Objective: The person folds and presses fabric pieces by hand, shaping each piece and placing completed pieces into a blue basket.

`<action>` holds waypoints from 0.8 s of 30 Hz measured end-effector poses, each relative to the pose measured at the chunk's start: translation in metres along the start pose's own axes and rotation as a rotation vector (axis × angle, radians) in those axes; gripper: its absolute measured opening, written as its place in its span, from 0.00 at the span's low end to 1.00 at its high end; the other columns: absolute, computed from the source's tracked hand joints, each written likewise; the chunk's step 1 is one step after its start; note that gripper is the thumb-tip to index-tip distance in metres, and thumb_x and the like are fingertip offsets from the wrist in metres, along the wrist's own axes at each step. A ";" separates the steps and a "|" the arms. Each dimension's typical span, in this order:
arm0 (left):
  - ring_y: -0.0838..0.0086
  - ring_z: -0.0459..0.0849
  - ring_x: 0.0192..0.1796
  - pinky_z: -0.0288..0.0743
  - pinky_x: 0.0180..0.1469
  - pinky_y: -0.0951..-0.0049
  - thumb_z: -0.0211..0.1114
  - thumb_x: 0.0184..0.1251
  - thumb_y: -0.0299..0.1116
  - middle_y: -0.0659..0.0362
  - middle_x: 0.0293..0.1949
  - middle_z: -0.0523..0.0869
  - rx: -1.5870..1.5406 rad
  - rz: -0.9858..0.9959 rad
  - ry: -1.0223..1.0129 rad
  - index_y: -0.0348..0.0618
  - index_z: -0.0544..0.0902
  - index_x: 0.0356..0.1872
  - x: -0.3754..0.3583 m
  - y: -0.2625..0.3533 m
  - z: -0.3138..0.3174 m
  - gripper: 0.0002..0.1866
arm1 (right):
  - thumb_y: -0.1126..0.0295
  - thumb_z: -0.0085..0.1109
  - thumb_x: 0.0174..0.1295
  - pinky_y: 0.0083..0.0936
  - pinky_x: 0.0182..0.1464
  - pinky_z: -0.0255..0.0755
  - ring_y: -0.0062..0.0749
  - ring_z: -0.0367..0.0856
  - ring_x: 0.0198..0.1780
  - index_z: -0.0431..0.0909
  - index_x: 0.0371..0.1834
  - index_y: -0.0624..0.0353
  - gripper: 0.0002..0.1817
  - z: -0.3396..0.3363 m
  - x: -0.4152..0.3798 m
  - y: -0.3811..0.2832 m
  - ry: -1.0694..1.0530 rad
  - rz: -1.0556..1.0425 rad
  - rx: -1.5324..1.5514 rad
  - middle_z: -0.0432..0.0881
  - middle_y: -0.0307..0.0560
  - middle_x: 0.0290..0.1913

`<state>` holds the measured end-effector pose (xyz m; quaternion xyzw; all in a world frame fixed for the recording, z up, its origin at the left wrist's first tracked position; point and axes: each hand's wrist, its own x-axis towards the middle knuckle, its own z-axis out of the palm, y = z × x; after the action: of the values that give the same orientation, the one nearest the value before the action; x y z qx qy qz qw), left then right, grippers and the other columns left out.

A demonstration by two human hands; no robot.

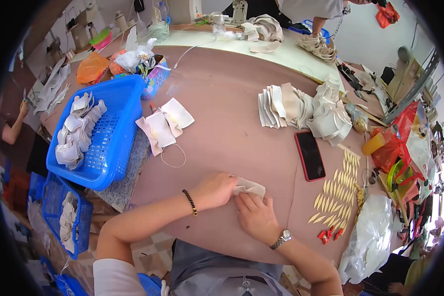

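Near the table's front edge, a small beige fabric piece [250, 187] is between my two hands. My left hand [216, 190] has its fingers closed on the piece's left end, the fingertips partly hidden. Pressed along its lower edge are the bent fingers of my right hand [255, 216]. The piece looks folded or curved. Up and to the left lie pale fabric pieces [164, 124] with a thin cord loop [174, 157]. To the upper right stand layered stacks of similar beige pieces [286, 106].
A blue basket [114, 163] holding stacked pieces stands at the left. On the right are a phone [310, 156], rows of small yellow leaf-shaped strips [336, 190], red wrappers [328, 234] and a clear plastic bag [367, 241]. Across the table, a person's hand [314, 37] touches another stack.
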<state>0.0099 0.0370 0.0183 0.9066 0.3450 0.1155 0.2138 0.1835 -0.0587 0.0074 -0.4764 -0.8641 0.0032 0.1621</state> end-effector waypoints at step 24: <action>0.47 0.82 0.36 0.74 0.37 0.54 0.64 0.59 0.30 0.44 0.31 0.83 -0.149 -0.335 0.064 0.34 0.76 0.35 -0.015 0.006 0.001 0.10 | 0.67 0.54 0.56 0.46 0.48 0.63 0.31 0.70 0.55 0.74 0.54 0.62 0.22 0.007 0.013 -0.012 -0.028 0.096 -0.012 0.72 0.44 0.52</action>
<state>0.0031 0.0228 0.0190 0.8139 0.4882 0.1324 0.2857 0.1649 -0.0534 0.0060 -0.5183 -0.8424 0.0125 0.1466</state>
